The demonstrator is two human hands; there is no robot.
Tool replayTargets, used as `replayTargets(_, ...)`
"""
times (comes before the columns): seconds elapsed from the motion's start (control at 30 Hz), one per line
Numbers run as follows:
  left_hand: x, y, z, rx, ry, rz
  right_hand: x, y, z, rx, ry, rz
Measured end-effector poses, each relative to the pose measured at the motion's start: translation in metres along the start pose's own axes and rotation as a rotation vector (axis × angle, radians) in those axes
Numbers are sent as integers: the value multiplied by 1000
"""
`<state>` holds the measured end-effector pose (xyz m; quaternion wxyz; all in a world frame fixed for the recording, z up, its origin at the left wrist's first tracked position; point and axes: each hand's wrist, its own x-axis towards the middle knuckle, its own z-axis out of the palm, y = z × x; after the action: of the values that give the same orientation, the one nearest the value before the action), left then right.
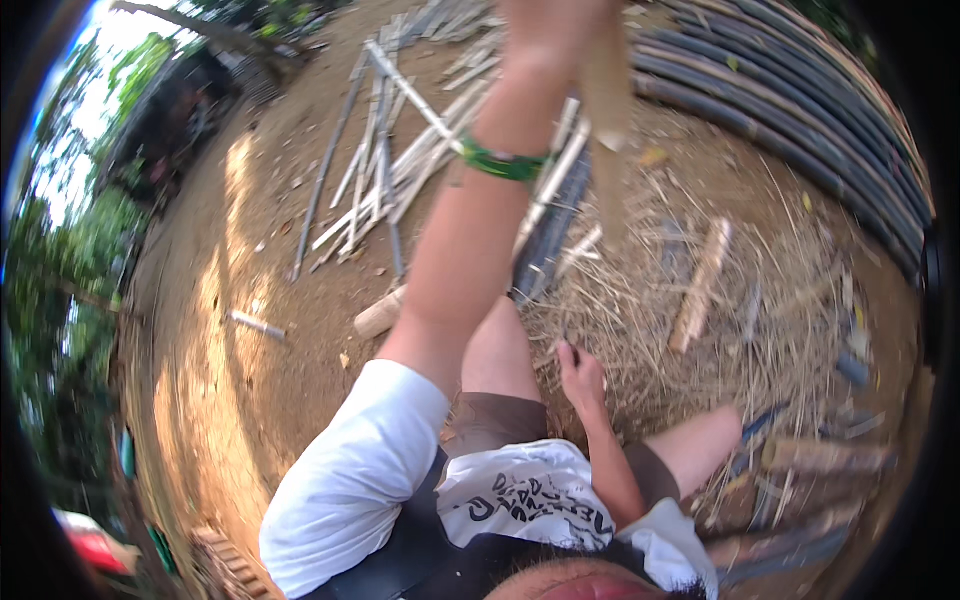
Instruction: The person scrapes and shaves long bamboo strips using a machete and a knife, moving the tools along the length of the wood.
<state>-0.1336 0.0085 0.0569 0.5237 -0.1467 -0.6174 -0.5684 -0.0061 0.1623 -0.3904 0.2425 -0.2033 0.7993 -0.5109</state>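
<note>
My left hand (560, 25) is raised at the top edge, its arm stretched out with a green woven band on the wrist. The fingers are cut off by the frame and blurred. Beside that hand a pale bamboo strip (607, 90) hangs down, smeared by motion, and seems gripped in it. Lower down, my right hand (583, 378) is closed in front of my body, over the shavings. A small dark end of a tool's handle (573, 352) shows at its fingers; the rest of the tool cannot be made out.
Split bamboo strips (385, 150) lie crisscrossed on the dirt ahead. Long dark bamboo poles (760, 100) are stacked at far right. Shavings (640, 310) cover the ground, with a bamboo piece (703, 285) on them. Another short bamboo piece (380, 313) lies near my left leg.
</note>
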Motion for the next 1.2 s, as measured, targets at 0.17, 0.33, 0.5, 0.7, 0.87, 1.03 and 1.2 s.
replayTargets(0.17,9,4,8,-172,-13,44,-37,92,-30,252,74,163)
replayTargets(0.33,1,0,-5,-170,64,106,-83,91,-57,504,118,175)
replayTargets(0.5,-13,10,-4,-160,26,85,-60,21,-71,654,118,116)
replayTargets(0.7,-38,23,18,-162,-33,47,-34,-103,-90,846,81,-152)
replayTargets(0.87,-41,22,22,-139,-26,69,-19,-93,-67,769,165,-127)
replayTargets(1.03,-37,27,22,-181,-45,94,-7,-56,-68,743,57,152)
replayTargets(1.2,-16,43,-13,-11,-106,137,-19,-102,-75,755,123,-138)
